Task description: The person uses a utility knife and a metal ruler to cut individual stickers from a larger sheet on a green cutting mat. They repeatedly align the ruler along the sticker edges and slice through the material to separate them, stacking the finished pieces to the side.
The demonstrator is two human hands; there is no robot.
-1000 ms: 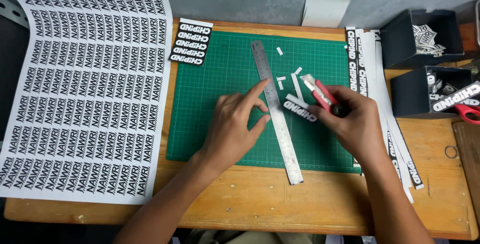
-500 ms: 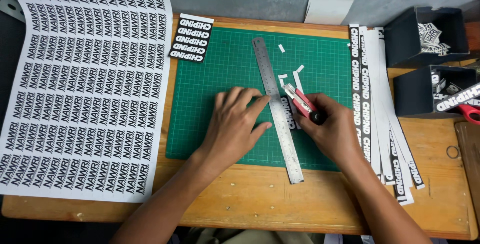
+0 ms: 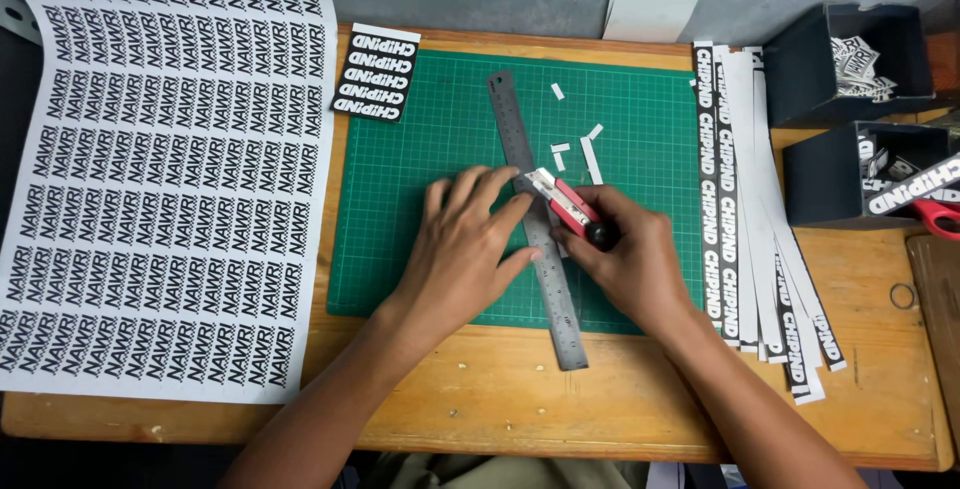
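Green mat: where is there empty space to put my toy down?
The mat is bare left of the ruler, below the small sticker sheet. Crowded spots: around the left hand, right hand, cutter, and paper scraps.

Both hands lie close together, left hand point(image 3: 468, 249) flat and spread, right hand point(image 3: 632, 261) curled in a grip.

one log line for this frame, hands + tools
left hand: pressing steel ruler flat on green cutting mat | right hand: holding red utility knife, blade at ruler edge | paper offcuts above
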